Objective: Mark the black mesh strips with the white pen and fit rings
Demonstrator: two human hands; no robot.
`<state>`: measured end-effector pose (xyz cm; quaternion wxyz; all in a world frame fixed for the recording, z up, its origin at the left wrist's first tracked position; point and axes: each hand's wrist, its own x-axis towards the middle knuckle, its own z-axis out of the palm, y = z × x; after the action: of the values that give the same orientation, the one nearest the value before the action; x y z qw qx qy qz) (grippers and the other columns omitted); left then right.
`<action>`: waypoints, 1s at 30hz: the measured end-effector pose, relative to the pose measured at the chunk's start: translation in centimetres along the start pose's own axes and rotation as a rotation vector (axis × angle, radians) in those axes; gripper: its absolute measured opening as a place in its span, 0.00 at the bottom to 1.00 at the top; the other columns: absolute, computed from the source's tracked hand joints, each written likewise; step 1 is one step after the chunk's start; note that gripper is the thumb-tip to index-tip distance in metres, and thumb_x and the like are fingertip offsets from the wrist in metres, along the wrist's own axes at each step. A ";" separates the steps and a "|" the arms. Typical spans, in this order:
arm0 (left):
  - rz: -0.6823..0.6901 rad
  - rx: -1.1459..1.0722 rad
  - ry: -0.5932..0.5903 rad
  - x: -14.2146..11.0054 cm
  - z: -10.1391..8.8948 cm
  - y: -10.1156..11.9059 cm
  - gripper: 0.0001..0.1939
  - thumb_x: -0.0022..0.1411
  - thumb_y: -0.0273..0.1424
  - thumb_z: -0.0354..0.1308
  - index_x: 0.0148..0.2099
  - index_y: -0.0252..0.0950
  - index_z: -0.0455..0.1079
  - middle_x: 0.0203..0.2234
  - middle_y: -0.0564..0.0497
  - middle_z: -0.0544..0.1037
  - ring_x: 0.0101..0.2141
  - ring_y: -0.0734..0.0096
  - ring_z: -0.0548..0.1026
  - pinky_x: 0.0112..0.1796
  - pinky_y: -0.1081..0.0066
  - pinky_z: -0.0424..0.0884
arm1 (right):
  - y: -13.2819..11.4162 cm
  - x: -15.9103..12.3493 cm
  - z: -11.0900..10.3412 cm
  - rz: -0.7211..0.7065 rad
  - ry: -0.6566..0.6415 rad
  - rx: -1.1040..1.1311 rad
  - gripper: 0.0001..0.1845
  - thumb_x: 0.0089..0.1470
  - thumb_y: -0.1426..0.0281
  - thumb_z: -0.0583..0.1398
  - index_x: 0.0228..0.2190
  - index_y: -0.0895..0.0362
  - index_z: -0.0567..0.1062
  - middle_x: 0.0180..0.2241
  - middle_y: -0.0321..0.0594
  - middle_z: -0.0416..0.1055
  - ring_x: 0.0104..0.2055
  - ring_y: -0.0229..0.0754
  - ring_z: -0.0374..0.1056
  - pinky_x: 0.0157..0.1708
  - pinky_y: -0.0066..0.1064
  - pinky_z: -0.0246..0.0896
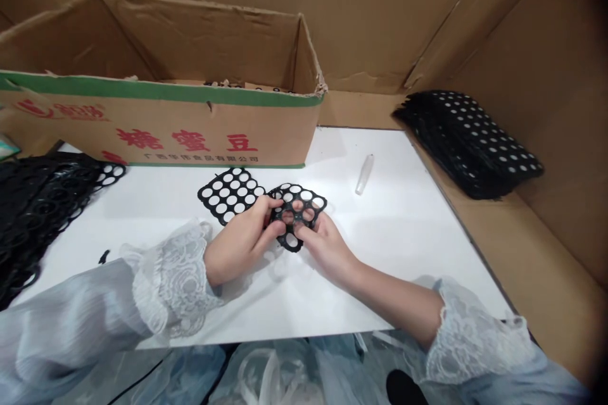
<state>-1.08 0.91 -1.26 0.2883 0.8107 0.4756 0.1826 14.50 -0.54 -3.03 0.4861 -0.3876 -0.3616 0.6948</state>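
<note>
A black sheet with rows of round holes [297, 192] is held up between my two hands, a little above the white table. My left hand [247, 228] grips its left edge with thumb and fingers. On its right side my right hand [325, 243] pinches the sheet, the thumb in front and fingers showing behind through the holes. Flat on the table just beyond my left hand lies a second black perforated sheet [231, 192], partly covered by that hand.
A large cardboard box [213, 123] stands across the back left. Black perforated sheets are heaped at the left [42, 202], and a neat stack of them [475, 139] sits at the right on cardboard. A small clear plastic tube [365, 174] and a black scrap [104, 257] lie on the white table [399, 253].
</note>
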 end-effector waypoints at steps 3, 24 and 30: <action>-0.001 0.119 0.040 0.0 0.4 -0.5 0.16 0.63 0.35 0.39 0.51 0.34 0.53 0.34 0.48 0.73 0.36 0.65 0.73 0.35 0.68 0.68 | -0.1 0.0 0.2 0.081 -0.014 0.149 0.08 0.43 0.74 0.57 0.31 0.56 0.68 0.29 0.34 0.68 0.34 0.36 0.64 0.39 0.30 0.57; 0.050 -0.071 -0.051 -0.1 0.3 -0.4 0.12 0.64 0.32 0.39 0.49 0.37 0.54 0.40 0.47 0.72 0.38 0.69 0.73 0.37 0.70 0.68 | 0.4 0.3 -0.1 0.111 0.053 0.077 0.04 0.42 0.72 0.60 0.25 0.58 0.69 0.26 0.33 0.69 0.28 0.34 0.66 0.31 0.28 0.60; 0.020 -0.014 -0.027 -0.1 0.4 -0.5 0.12 0.63 0.35 0.42 0.47 0.37 0.55 0.39 0.49 0.72 0.38 0.66 0.72 0.36 0.69 0.67 | 0.7 0.3 -0.3 0.062 0.024 -0.029 0.03 0.45 0.71 0.58 0.26 0.58 0.70 0.26 0.33 0.69 0.28 0.33 0.65 0.32 0.28 0.59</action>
<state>-1.26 0.88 -1.87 0.2984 0.8159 0.4623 0.1778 14.44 -0.39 -3.79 0.4630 -0.4141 -0.3534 0.6995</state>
